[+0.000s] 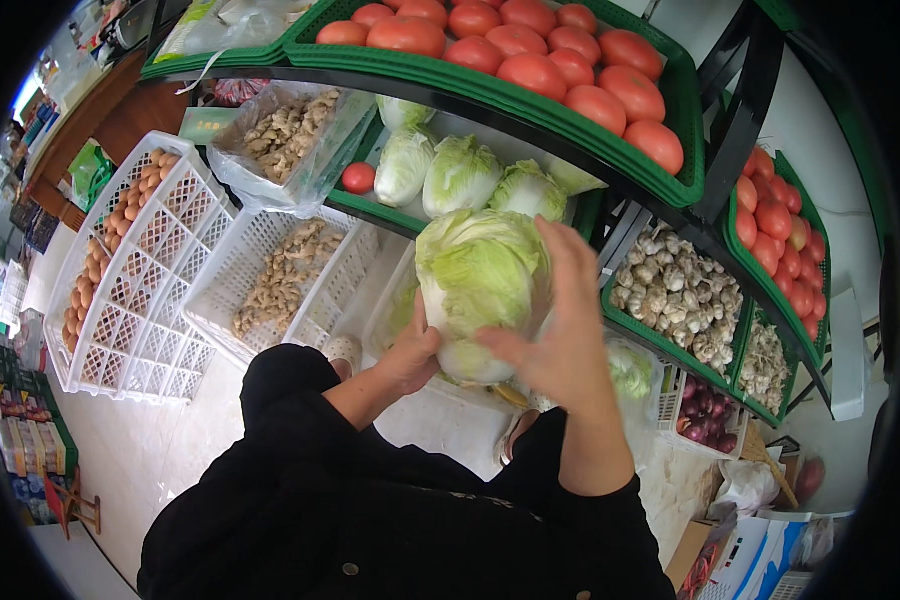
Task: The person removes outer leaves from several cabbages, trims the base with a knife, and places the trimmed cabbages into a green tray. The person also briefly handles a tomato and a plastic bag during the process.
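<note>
My left hand supports a large napa cabbage at its lower left side, thumb against the pale ribs. The cabbage is held before my body, its leafy top towards the shelf. Along its right side is my right hand, blurred, with fingers and thumb spread apart. Whether the right hand touches the leaves is hard to tell. Just beyond, several napa cabbages lie in a green tray together with one tomato. A pale plastic bin stands below the held cabbage, its contents mostly hidden.
Large tomatoes fill the tray on the upper shelf, whose black edge overhangs the cabbages. Garlic and red onions sit to the right. On the left are ginger in a white basket and an egg crate.
</note>
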The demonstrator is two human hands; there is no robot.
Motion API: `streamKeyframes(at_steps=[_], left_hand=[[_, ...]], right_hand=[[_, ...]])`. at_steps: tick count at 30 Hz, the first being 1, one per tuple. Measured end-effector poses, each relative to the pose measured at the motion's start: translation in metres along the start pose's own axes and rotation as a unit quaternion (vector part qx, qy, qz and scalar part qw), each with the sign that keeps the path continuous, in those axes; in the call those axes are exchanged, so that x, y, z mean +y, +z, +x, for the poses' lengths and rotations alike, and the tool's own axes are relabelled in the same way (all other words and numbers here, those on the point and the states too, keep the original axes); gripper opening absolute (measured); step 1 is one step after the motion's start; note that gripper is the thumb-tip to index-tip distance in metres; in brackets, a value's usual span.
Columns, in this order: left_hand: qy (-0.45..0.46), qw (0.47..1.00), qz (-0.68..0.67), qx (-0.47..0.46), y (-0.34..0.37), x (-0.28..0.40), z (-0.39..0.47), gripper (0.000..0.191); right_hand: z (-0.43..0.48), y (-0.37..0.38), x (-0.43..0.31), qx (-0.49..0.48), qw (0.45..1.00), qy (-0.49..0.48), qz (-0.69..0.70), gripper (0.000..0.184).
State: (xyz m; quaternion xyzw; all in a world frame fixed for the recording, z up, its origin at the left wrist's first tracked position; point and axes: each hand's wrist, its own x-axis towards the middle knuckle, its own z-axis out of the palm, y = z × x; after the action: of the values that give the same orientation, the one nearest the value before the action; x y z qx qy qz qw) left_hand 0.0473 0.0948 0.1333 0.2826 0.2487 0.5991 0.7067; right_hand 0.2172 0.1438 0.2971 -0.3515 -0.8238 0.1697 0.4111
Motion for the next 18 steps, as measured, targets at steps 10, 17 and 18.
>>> streamKeyframes(at_steps=[10, 17, 18], left_hand=[[0.137, 0.988, 0.049, 0.054, 0.006, -0.007, 0.006, 0.142], [0.142, 0.982, 0.099, 0.079, 0.013, 0.006, 0.006, 0.131], [0.135, 0.984, 0.080, 0.080, 0.012, 0.007, 0.007, 0.127]], right_hand=[[0.004, 0.028, 0.007, 0.044, 0.998, -0.030, 0.022, 0.051], [0.000, 0.035, 0.009, 0.141, 0.985, -0.017, 0.099, 0.027], [-0.001, 0.035, 0.009, 0.149, 0.982, -0.022, 0.116, 0.028]])
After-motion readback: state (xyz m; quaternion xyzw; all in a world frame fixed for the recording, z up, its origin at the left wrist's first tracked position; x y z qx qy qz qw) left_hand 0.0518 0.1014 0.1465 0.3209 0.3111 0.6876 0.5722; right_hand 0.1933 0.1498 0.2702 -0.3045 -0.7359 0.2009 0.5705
